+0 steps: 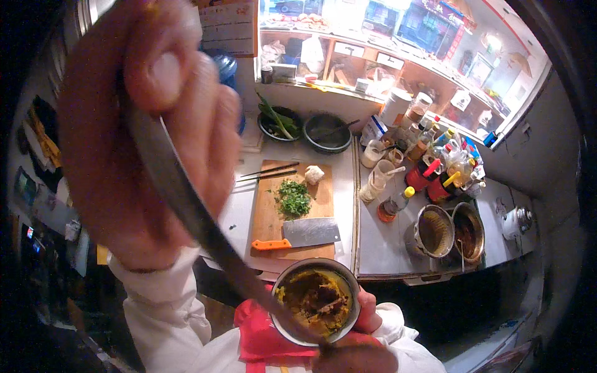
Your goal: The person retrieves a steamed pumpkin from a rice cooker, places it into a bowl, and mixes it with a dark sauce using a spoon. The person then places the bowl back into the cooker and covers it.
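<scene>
My left hand [182,93], raised very close to the camera and blurred, grips the long flat handle [200,219] of a metal utensil. This handle slants down across a round metal bowl [277,305] and ends in a broad dark brown part [357,358] at the lower edge; its kind cannot be made out. My right hand [369,312] holds the bowl's right side in front of my body. A thick yellow-brown mash [322,300] lies in the bowl, heaped unevenly with a darker middle. Behind the bowl is red cloth [270,338] over my white clothing.
Ahead lies a wooden cutting board [266,210] with chopped greens [293,198], a garlic bulb [314,175], chopsticks [268,173] and an orange-handled cleaver [312,232]. Two dark bowls [327,148] stand behind. Bottles [394,205], jars [373,154] and two metal pots [419,235] crowd the right counter.
</scene>
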Demonstrator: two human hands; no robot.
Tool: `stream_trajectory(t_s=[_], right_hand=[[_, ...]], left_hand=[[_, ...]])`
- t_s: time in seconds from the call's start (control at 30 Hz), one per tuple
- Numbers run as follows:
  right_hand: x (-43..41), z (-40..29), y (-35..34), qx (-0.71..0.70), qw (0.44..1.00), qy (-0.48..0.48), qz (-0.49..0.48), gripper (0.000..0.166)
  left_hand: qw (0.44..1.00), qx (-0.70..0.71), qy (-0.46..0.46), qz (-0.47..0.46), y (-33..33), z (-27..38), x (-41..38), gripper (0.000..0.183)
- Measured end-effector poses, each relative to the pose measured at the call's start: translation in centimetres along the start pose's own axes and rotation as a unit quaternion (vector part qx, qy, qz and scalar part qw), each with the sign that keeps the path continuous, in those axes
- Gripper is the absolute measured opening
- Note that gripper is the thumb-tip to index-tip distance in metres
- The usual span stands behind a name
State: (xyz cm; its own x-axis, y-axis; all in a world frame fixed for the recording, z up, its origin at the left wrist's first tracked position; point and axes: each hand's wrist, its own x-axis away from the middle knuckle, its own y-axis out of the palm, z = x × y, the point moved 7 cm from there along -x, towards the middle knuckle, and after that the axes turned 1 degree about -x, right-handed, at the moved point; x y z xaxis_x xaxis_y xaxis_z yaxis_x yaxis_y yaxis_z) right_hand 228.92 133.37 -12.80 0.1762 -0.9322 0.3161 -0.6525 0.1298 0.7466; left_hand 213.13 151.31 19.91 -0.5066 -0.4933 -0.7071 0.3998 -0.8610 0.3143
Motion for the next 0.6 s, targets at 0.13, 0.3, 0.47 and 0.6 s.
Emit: stream_trajectory(t_s=[0.13,0.3,0.47,0.6], right_hand=[[-1.2,-1.2,0.0,-0.037,0.999,-0.015,0.025,0.048],[-1.9,-2.6,-1.1,-0.061,0.995,-0.077,0.021,0.071],[-2.3,-3.1,-4.3,-0.069,0.988,-0.138,0.01,0.072],[-2.2,-3.9,-4.5,-0.021,0.981,-0.186,0.046,0.07]], left_hand=[[0.963,-0.048,-0.026,0.264,-5.8,-2.9,2.8,0.038],[0.946,-0.075,-0.068,0.307,-10.6,-6.8,9.2,0.036],[0.909,-0.086,-0.061,0.403,-12.4,-9.1,15.3,0.034],[0.899,-0.107,-0.038,0.423,-13.4,-8.3,18.6,0.032]])
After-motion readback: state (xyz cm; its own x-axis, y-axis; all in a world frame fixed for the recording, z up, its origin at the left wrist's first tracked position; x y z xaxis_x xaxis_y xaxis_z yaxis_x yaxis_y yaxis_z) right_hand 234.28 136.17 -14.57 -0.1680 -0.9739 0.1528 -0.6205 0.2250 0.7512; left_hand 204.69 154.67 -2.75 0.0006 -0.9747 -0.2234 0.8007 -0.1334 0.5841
